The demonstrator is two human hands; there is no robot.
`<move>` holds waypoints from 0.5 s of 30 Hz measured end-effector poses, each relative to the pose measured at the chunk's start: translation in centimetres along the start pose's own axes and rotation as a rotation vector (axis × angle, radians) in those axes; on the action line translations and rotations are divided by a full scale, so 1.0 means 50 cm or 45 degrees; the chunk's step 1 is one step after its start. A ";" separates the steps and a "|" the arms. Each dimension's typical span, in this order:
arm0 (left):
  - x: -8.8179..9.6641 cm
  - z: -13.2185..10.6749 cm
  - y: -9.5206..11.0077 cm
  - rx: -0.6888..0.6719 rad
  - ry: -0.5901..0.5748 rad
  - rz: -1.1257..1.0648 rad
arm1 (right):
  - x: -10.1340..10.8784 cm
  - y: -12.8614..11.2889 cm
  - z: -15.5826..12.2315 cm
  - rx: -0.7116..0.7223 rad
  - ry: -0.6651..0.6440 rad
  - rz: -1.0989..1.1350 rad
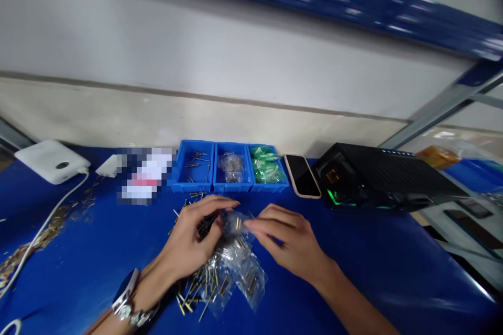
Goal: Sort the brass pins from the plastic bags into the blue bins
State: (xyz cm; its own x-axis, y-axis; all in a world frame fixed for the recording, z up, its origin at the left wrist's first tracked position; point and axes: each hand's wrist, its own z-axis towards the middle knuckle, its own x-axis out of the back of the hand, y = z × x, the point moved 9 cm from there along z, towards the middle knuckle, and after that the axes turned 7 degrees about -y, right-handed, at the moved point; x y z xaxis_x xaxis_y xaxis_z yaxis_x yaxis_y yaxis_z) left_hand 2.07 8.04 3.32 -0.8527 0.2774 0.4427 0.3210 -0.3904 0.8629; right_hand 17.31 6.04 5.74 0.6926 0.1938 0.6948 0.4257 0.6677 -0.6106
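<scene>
Short of the tabletop point(365, 259)'s back edge, the right hand point(288, 236) pinches a bag point(236, 222); I cannot tell the grip of the left hand point(194, 233). Handling it seems to need steadiness next.

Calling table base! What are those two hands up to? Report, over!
Right hand pinching small clear bag, brass-coloured pins inside. Left hand curled at its other side. Loose metal pins and more bags crowded below.

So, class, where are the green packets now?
In the head view, the green packets lie just right of centre, in the rightmost of three joined blue bins, beside the phone.
</scene>
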 end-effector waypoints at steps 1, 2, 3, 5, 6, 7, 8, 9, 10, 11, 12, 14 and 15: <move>0.013 0.000 0.003 -0.031 0.039 0.023 | -0.005 -0.019 -0.004 0.093 -0.074 -0.082; 0.027 0.001 0.003 -0.048 0.084 0.041 | -0.013 -0.031 -0.007 0.126 -0.162 -0.124; 0.040 0.002 0.002 -0.056 0.133 0.061 | -0.020 -0.035 -0.010 0.100 -0.251 -0.121; 0.060 0.002 -0.001 -0.066 0.221 0.100 | -0.039 -0.022 -0.018 -0.102 -0.447 0.028; 0.067 0.003 -0.003 -0.070 0.252 0.116 | -0.053 -0.011 -0.025 -0.240 -0.563 0.186; 0.071 0.003 -0.005 -0.074 0.276 0.128 | -0.071 -0.001 -0.035 -0.381 -0.685 0.397; 0.074 0.003 -0.007 -0.075 0.292 0.136 | -0.089 0.005 -0.045 -0.508 -0.796 0.654; 0.075 0.002 -0.009 -0.073 0.302 0.141 | -0.101 0.009 -0.051 -0.612 -0.850 0.928; 0.075 0.002 -0.010 -0.071 0.310 0.145 | -0.104 0.016 -0.049 -0.694 -0.808 1.175; 0.076 0.001 -0.011 -0.068 0.315 0.150 | -0.092 0.037 -0.037 -0.746 -0.611 1.334; 0.076 0.001 -0.013 -0.065 0.318 0.155 | -0.074 0.063 -0.027 -0.786 -0.368 1.413; 0.077 0.000 -0.014 -0.060 0.326 0.165 | -0.054 0.098 -0.019 -0.818 -0.081 1.443; 0.079 0.000 -0.015 -0.057 0.330 0.168 | -0.052 0.107 -0.018 -0.824 -0.028 1.432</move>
State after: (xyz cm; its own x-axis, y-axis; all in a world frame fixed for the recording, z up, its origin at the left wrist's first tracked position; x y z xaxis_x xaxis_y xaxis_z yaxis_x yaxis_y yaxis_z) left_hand -1.54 9.41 4.42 -0.8834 -0.0101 0.4684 0.4227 -0.4483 0.7876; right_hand 18.30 8.45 0.33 0.8448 0.4334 -0.3138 -0.1733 -0.3331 -0.9268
